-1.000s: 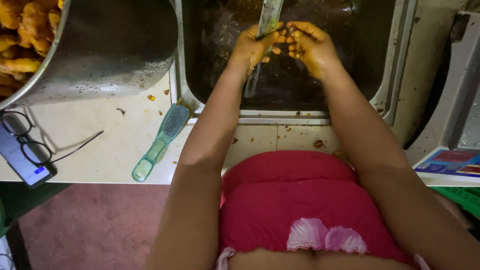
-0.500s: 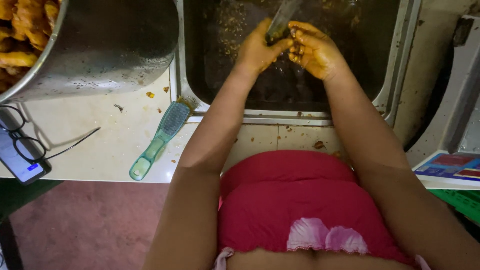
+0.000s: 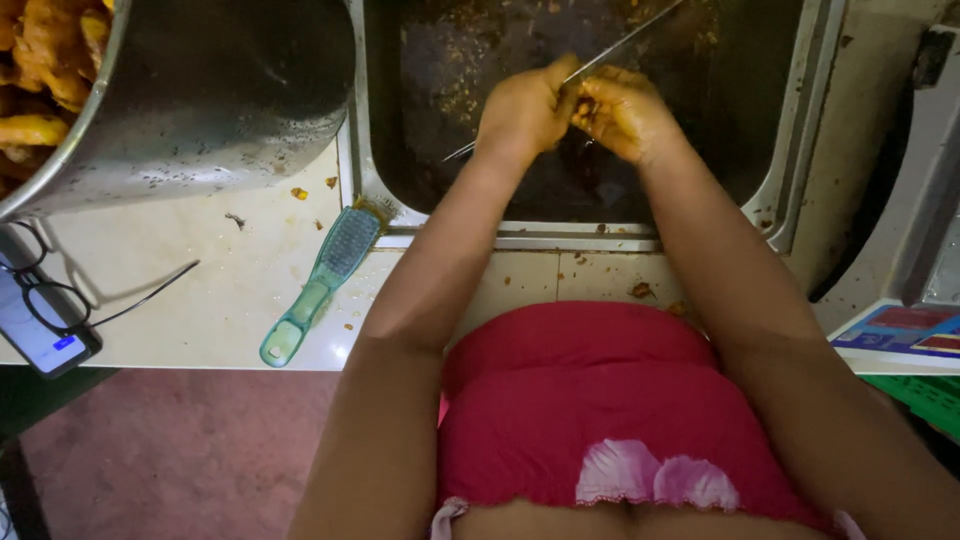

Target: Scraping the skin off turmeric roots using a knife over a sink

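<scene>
Both my hands are over a dark, dirty metal sink (image 3: 790, 190). My left hand (image 3: 525, 108) is closed around a long thin knife (image 3: 630, 40), whose blade slants up to the right; a thin end pokes out below the hand at the left. My right hand (image 3: 628, 118) touches the left one and pinches a small orange-brown piece (image 3: 585, 105) against the blade. The fingers of both hands are stained yellow. Most of the piece is hidden by my fingers.
A big metal pot (image 3: 210, 90) with yellow-orange pieces (image 3: 45, 60) stands on the white counter (image 3: 200, 290) at the upper left. A teal brush (image 3: 322, 282) lies by the sink rim. Glasses (image 3: 50, 290) and a phone (image 3: 35, 335) sit at the left edge. A coloured box (image 3: 900, 330) is at the right.
The knife blade has tilted from nearly upright to slanting right. My hands have stayed together over the sink, working the small piece.
</scene>
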